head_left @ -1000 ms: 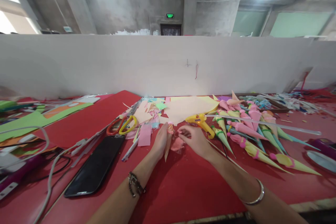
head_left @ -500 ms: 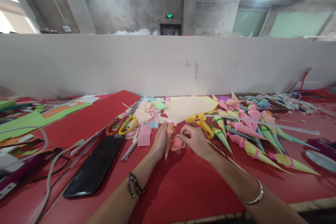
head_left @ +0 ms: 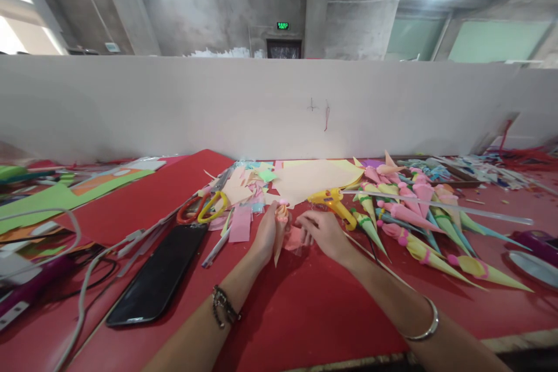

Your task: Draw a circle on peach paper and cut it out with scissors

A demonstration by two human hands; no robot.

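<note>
My left hand (head_left: 265, 232) is closed around a small peach paper cone (head_left: 278, 244), its point hanging down. Ruffled orange paper and pink trim (head_left: 282, 212) top the cone. Just right of it, my right hand (head_left: 320, 231) hovers with bent, parted fingers; I see nothing held in them. Its fingertips are over a coral-pink piece in what looks like clear plastic (head_left: 294, 238); whether they touch it is unclear. A yellow glue gun (head_left: 333, 203) lies beyond my right hand, a clear glue stick (head_left: 457, 206) reaching out behind it.
Several finished paper cones (head_left: 405, 209) are piled at the right. Scissors (head_left: 212, 207) with red and yellow handles and a black phone (head_left: 159, 276) lie at the left. Paper scraps (head_left: 250, 183) and a cream sheet (head_left: 318, 177) sit behind my hands, before a white partition (head_left: 218, 104).
The fingers of my right hand have gone from a curled pinch to a looser, parted bend over the coral-pink piece. My left hand and the cone stay put.
</note>
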